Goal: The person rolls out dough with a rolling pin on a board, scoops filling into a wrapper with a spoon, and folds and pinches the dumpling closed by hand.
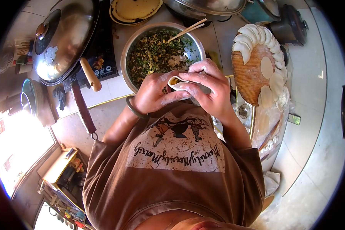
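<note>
Both hands hold one dumpling (174, 85), a folded white wrapper with yellowish filling showing at its open end. My left hand (154, 91), with a bangle at the wrist, grips its left side. The fingers and thumb of my right hand (211, 86) pinch the wrapper's edge from the right. Flour whitens the fingers. Just beyond the hands is a metal bowl (124, 63) of chopped green and yellow filling (153, 53). Chopsticks (188, 30) rest in it. To the right, a round wooden board (245, 82) carries several folded dumplings (253, 34) and flat wrappers (267, 68).
At left, a lidded pan (65, 42) sits on a black cooktop (107, 57), its handle (82, 105) jutting toward me. A yellow lid (136, 9) and a large metal lid (207, 5) lie behind the bowl. A dark pot (289, 27) stands beyond the board.
</note>
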`<action>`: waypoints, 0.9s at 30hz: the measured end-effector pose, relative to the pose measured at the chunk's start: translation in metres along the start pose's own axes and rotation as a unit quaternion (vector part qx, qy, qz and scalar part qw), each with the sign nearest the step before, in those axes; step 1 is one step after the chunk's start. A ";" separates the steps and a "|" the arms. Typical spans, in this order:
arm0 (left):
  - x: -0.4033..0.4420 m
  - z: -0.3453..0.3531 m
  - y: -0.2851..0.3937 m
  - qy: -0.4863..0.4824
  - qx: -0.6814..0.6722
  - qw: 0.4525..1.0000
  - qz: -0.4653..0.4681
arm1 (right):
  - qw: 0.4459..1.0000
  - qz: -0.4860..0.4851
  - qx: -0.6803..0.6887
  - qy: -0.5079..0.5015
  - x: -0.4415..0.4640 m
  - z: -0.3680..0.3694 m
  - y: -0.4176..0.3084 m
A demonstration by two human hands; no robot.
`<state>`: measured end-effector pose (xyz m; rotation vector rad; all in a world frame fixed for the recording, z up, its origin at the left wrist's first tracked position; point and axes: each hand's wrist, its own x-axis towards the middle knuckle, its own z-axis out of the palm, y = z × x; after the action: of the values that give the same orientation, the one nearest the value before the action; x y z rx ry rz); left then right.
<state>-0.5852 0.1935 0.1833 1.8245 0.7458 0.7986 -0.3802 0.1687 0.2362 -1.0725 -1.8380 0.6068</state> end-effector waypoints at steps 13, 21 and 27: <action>0.000 -0.002 0.002 -0.007 0.046 0.999 0.017 | 1.000 0.017 0.006 0.003 0.003 0.003 -0.008; 0.004 0.000 0.010 0.007 0.002 0.999 0.039 | 1.000 -0.017 0.000 0.000 -0.006 0.004 0.002; 0.000 -0.003 0.006 -0.019 -0.018 0.999 0.022 | 0.998 0.043 0.048 -0.018 0.001 0.004 -0.004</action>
<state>-0.5866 0.1925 0.1900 1.8239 0.6641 0.8000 -0.3854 0.1675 0.2382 -1.0861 -1.7823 0.7618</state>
